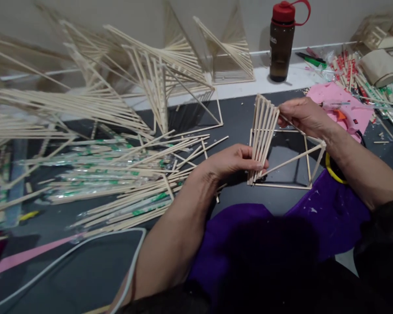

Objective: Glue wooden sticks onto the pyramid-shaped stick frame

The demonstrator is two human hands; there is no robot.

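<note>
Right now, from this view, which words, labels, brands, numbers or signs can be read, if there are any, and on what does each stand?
None can be read with certainty.
Bottle: white lettering, too small and blurred.
Red-printed wrappers: marks too small and blurred.
Green-printed wrappers: marks also too blurred.

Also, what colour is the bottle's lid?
The lid is red; head view shows it.
</note>
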